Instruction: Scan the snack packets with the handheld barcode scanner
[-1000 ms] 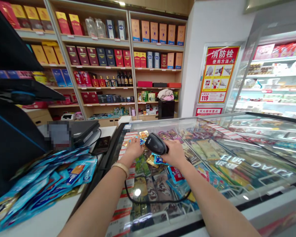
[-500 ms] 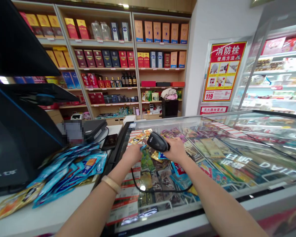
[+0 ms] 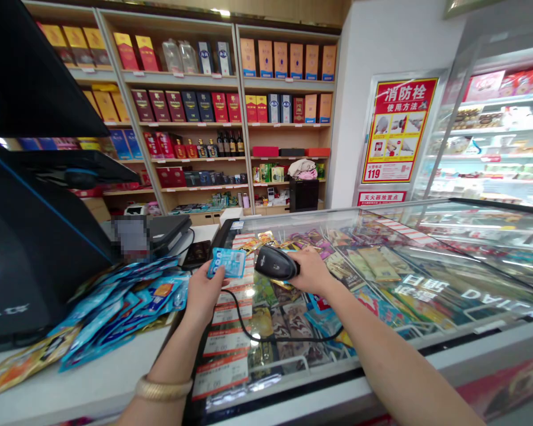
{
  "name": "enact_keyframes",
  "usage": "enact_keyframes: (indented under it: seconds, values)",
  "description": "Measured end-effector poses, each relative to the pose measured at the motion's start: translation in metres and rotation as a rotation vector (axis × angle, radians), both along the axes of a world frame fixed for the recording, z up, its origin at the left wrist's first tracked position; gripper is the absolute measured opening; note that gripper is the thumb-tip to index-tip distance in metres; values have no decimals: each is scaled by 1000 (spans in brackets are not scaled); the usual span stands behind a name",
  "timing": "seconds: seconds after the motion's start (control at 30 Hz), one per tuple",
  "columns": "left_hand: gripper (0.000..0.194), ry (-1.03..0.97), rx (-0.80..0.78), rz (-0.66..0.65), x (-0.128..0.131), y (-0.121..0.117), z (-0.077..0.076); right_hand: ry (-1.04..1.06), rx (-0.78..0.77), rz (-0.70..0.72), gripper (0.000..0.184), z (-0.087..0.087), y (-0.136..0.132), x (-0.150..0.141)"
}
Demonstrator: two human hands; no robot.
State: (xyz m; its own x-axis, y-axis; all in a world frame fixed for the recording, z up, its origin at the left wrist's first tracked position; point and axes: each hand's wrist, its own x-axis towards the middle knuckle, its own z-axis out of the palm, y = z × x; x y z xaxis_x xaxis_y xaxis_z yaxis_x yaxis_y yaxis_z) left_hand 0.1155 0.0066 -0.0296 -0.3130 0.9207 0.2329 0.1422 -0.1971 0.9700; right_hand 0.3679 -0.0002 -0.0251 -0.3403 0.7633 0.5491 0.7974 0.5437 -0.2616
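A small blue snack packet (image 3: 231, 263) is pinched in my left hand (image 3: 206, 290), with its printed side and barcode label facing up. My right hand (image 3: 313, 272) is wrapped round the handle of a black barcode scanner (image 3: 275, 262), whose head points left toward the packet. The scanner's cable (image 3: 284, 339) loops over the glass lid of a display freezer (image 3: 266, 390). Gold snack packets (image 3: 265, 238) lie on the glass just beyond the scanner. To the left, a pile of blue snack packets (image 3: 128, 302) with some gold ones spreads over the white counter.
A dark checkout terminal (image 3: 31, 248) stands on the counter (image 3: 115, 378) at the left. Near it lies a dark phone-like object (image 3: 198, 253). Shelves of boxed bottles (image 3: 186, 106) line the back wall, and a refrigerated case (image 3: 506, 130) stands at the right.
My left hand has moved left, away from the gold packets, and the blue packet it holds now shows clearly. My right hand has shifted the scanner slightly left.
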Motion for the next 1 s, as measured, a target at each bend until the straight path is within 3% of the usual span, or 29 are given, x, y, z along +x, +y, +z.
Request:
enact_keyframes:
  seconds: [0.23,0.73,0.9,1.0]
  values:
    - [41,247,57,14,0,-1,0,-29,-15,7,16,0,-2,-4]
    - [44,282,69,5,-2,0,-2,-60,-52,-4,16,0,-1,-4]
    - [40,392,94,94,-4,-5,4,-70,-19,-17,13,-4,1,-2]
    - [35,527,196,157,-22,-17,14,-69,-17,-25,12,-4,0,-2]
